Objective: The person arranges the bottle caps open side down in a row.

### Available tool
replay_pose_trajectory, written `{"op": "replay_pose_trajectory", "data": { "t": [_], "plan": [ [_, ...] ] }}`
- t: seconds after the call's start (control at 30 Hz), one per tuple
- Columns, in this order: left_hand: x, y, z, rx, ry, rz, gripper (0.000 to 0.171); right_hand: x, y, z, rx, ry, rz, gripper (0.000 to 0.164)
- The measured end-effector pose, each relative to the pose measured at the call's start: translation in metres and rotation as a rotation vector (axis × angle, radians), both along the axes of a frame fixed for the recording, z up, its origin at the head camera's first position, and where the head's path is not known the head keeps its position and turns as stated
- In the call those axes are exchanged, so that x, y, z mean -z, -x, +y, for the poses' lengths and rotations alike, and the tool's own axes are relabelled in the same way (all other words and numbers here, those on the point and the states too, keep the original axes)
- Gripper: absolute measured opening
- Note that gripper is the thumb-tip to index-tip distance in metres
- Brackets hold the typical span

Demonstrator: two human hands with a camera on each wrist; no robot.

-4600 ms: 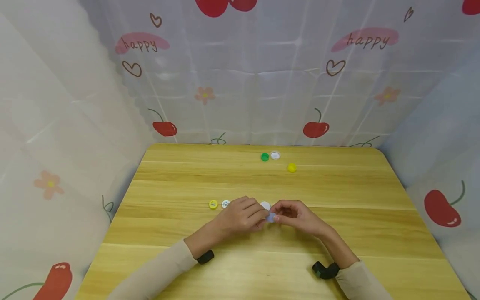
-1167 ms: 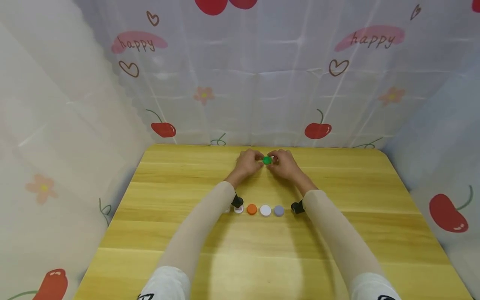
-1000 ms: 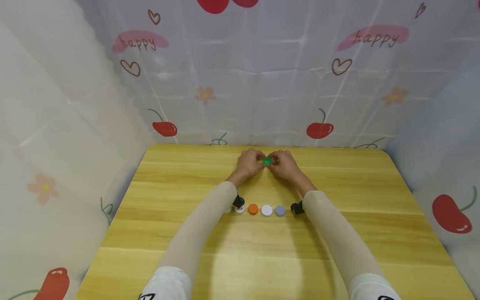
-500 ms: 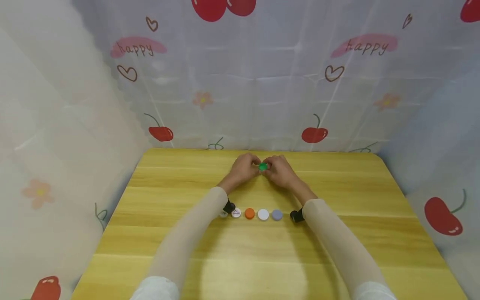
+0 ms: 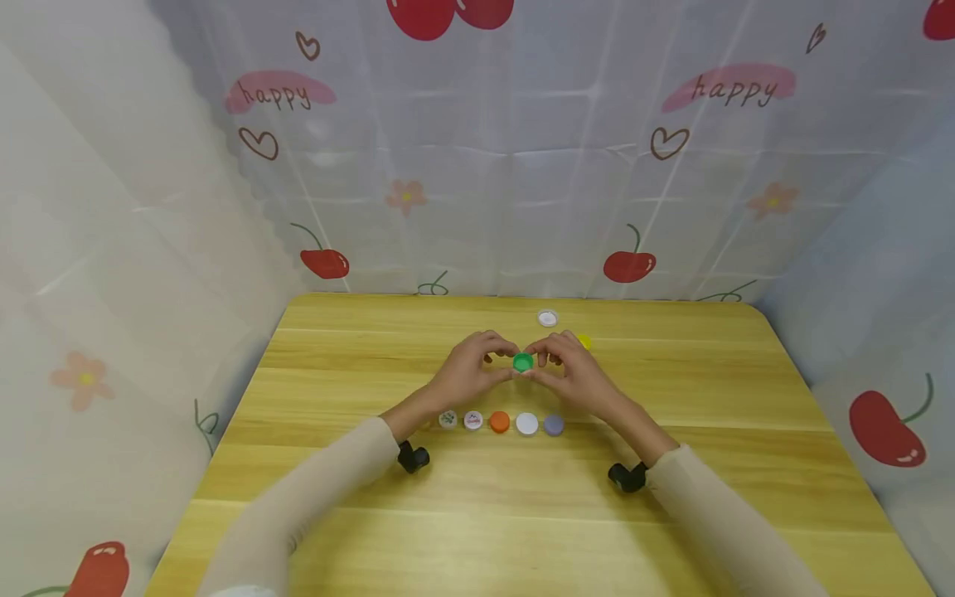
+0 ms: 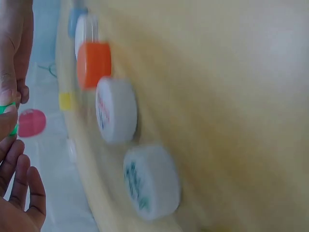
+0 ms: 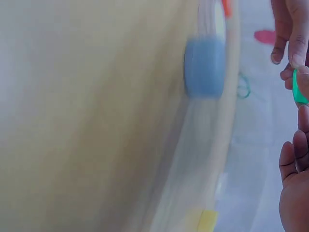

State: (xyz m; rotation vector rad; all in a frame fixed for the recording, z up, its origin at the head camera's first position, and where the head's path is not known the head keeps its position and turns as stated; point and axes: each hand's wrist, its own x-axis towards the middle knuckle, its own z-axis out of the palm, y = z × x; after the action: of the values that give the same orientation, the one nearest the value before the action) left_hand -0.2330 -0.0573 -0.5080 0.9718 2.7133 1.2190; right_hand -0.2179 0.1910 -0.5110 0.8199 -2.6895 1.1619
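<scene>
In the head view a green bottle cap (image 5: 523, 362) is held up between both hands, its hollow side towards me. The left hand (image 5: 468, 369) pinches its left edge with thumb and forefinger. On the opposite edge the right hand (image 5: 570, 371) pinches it likewise. Just nearer to me a row of bottle caps lies on the table: a white cap with green print (image 5: 448, 419), a white cap with pink print (image 5: 473, 421), an orange cap (image 5: 499, 422), a plain white cap (image 5: 526, 424) and a lavender cap (image 5: 554, 425). Both wrist views catch only the green cap's edge.
Towards the far edge of the wooden table (image 5: 358, 332) lies a white cap (image 5: 548, 318), hollow side up. A yellow cap (image 5: 585, 342) is partly hidden behind the right hand. Printed curtains (image 5: 492, 224) stand behind the table and at both sides.
The lavender cap, earlier between the hands, now lies at the row's right end. Both hands took hold of the green cap at the back and brought it nearer to me.
</scene>
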Motion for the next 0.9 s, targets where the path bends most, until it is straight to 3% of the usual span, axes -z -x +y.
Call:
{"op": "replay_pose_trajectory", "data": {
  "t": [0.13,0.27,0.4,0.53,0.6,0.77,0.9],
  "plan": [
    [0.0,-0.031,-0.001,-0.006,-0.055,0.04,0.03,-0.003,-0.025,0.001,-0.034,0.06,0.041,0.027],
    [-0.002,-0.052,0.0,-0.033,-0.076,0.076,0.028,-0.006,-0.042,0.002,-0.049,0.085,0.054,0.027],
    [-0.003,-0.063,-0.001,-0.048,-0.076,0.093,0.027,-0.008,-0.051,0.002,-0.054,0.092,0.052,0.028],
    [-0.001,-0.065,-0.001,-0.042,-0.096,0.077,0.027,-0.008,-0.055,0.002,-0.059,0.098,0.079,0.03],
    [-0.001,-0.063,-0.002,-0.031,-0.144,-0.001,0.026,-0.008,-0.056,0.002,-0.066,0.098,0.09,0.03],
    [0.001,-0.057,-0.007,0.017,-0.309,-0.339,0.02,-0.008,-0.057,0.003,-0.08,0.095,0.098,0.029],
    [0.002,-0.053,-0.01,0.04,-0.342,-0.494,0.022,-0.01,-0.058,0.004,-0.084,0.091,0.106,0.03]
  ]
}}
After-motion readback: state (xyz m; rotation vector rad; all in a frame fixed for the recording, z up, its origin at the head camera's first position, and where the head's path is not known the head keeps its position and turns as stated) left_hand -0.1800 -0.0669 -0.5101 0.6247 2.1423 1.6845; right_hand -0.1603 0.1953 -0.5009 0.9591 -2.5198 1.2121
